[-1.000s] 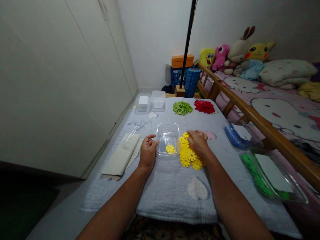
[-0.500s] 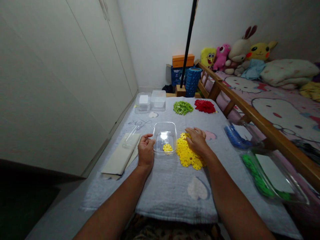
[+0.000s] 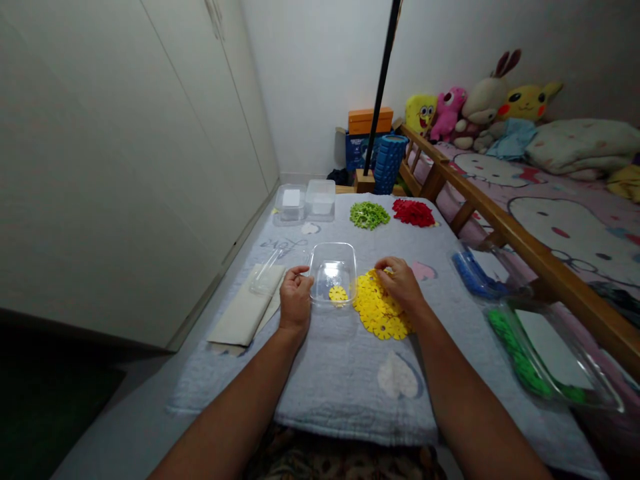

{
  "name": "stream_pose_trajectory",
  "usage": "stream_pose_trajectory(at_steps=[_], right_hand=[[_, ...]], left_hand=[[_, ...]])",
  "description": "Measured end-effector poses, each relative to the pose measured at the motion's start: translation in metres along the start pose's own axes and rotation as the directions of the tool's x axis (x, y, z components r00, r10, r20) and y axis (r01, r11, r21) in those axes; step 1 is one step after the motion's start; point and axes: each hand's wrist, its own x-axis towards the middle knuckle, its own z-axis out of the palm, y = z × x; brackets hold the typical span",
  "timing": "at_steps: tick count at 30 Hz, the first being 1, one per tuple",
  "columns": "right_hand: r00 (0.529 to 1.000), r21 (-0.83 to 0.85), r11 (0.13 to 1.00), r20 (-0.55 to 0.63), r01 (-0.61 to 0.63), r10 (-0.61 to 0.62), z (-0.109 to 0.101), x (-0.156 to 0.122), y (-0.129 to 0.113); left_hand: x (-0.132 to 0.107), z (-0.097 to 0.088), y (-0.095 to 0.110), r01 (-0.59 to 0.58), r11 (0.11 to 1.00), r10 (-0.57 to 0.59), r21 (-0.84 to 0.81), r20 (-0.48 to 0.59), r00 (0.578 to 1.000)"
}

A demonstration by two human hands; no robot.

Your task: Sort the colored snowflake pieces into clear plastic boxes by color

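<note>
A clear plastic box (image 3: 333, 270) stands on the pale blue towel (image 3: 345, 373), with one yellow snowflake disc (image 3: 338, 294) lying inside it. My left hand (image 3: 295, 300) grips the box's left rim, fingers curled. Just right of the box lies a heap of yellow discs (image 3: 380, 312). My right hand (image 3: 401, 285) rests on top of that heap, fingertips bent down and pinching among the discs at its far edge; which disc they hold is hidden.
Green discs (image 3: 369, 215) and red discs (image 3: 413, 212) lie in heaps at the far end, beside two clear tubs (image 3: 306, 201). A folded cloth (image 3: 245, 313) lies left. Trays with blue pieces (image 3: 473, 275) and green pieces (image 3: 520, 360) sit right, by a wooden bed rail (image 3: 505, 223).
The clear box has slid a little left and nearer under my left hand. My right hand stays on the yellow heap, its fingers curling in at the far edge.
</note>
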Motion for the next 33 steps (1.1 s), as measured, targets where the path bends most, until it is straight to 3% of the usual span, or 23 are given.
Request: stream_pose_trajectory(at_steps=[3,8,12,18,25,29,33], right_hand=[[0.995,0.108,0.994,-0.1,-0.007,0.018,-0.004,-0.002,-0.004],[0.974,0.249,0.964,-0.226,0.088,-0.03,-0.008,-0.006,-0.023],[0.979,0.286,0.947,-0.18,0.144,-0.095,-0.005,-0.016,-0.049],[0.972,0.109,0.965,-0.021,0.237,-0.236,0.01,-0.027,-0.072],[0.968,0.082,0.966,0.04,0.246,-0.249,0.02,-0.028,-0.072],[0.966,0.086,0.963,-0.052,0.256,-0.252,0.016,-0.024,-0.061],[0.977,-0.016,0.995,-0.186,0.102,-0.103,0.005,-0.015,-0.033]], left_hand=[[0.0,0.0,0.0,-0.002,1.0,0.002,0.012,0.006,1.0],[-0.001,0.001,0.001,-0.003,1.0,0.003,0.026,0.025,1.0],[-0.003,0.003,0.003,0.005,0.999,-0.007,0.044,0.038,0.999],[-0.004,0.003,0.004,0.013,0.999,-0.015,0.046,0.047,0.999],[-0.003,0.003,0.004,0.018,0.999,-0.02,0.032,0.05,0.999],[-0.003,0.003,0.003,0.016,0.999,-0.018,0.039,0.055,0.998],[-0.003,0.003,0.003,0.013,0.999,-0.015,0.042,0.055,0.998]])
